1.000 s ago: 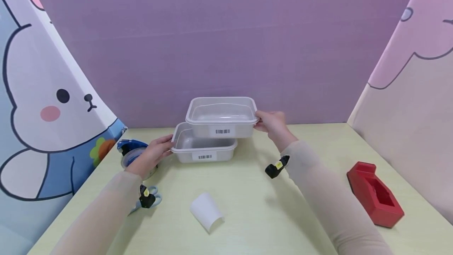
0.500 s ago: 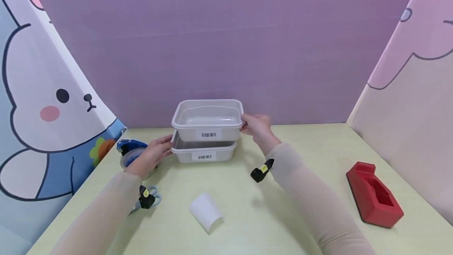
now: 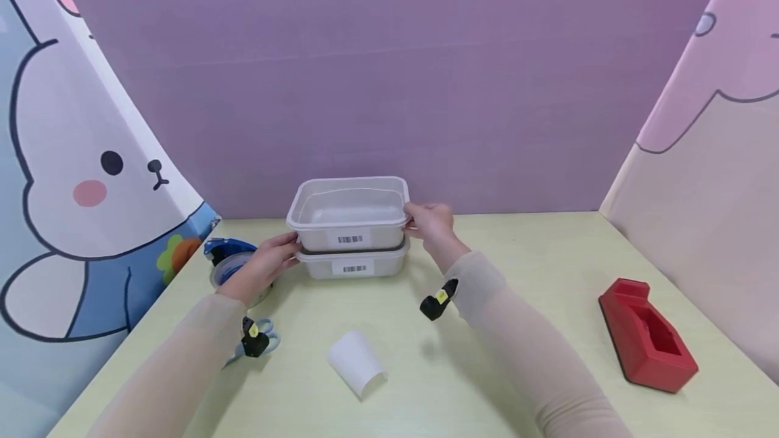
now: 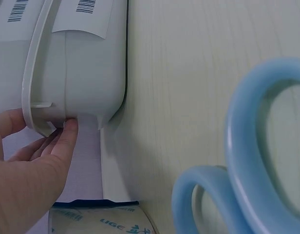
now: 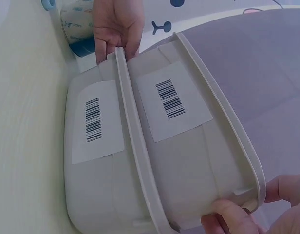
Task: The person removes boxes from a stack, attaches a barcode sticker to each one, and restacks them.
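Observation:
Two pale grey plastic storage boxes, each with a barcode label on its front, are one above the other at the back of the table. My right hand point(image 3: 433, 228) pinches the right end of the rim of the upper box point(image 3: 319, 240), which sits slightly tilted in the mouth of the lower box point(image 3: 386, 266). At the left end, my left hand point(image 3: 262, 265) holds the lower box by its rim; in the left wrist view its thumb and fingers point(image 4: 67, 139) lie on either side of that rim. The lower box rests on the table.
A tape roll point(image 3: 226, 268) with a blue cutter stands behind my left wrist. Light blue scissors point(image 3: 272, 340) lie partly under that forearm. A curled white paper piece point(image 3: 357, 362) is front centre, and a red tape dispenser point(image 3: 660, 363) stands at right.
My right hand has brought the upper box left and down, from above and right of the lower box into its mouth. The left hand and lower box have stayed put.

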Motion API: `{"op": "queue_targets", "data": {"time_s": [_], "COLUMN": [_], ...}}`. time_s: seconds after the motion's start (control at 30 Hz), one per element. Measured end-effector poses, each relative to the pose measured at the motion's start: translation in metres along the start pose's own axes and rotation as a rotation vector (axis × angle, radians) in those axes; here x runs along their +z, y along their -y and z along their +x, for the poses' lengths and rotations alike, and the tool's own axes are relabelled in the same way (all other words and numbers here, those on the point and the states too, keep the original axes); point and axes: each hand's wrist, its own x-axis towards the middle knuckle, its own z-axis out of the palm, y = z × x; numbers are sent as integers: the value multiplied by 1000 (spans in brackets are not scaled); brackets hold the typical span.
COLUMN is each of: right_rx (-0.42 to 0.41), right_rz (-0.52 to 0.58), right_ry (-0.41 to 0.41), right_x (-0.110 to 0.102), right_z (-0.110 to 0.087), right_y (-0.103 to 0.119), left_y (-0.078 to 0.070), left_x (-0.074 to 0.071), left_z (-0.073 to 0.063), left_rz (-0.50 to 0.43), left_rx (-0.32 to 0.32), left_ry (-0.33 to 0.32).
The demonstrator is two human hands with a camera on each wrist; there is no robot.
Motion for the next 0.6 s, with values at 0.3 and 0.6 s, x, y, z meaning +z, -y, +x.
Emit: {"op": "queue_targets", "data": {"time_s": [0.3,0.6], "right_rx": [19,1], "right_rz": [-39,-108], "right_ry": [-2,24], "right_x": [-4,-5], "right_z": [-1,1], "right_y": [-6,-14], "left_y": [-1,-1], "left_x": [1,0], "left_z": [0,-3], "left_rz": [8,7], "left_rx": [13,-1], "left_ry": [14,6]}}
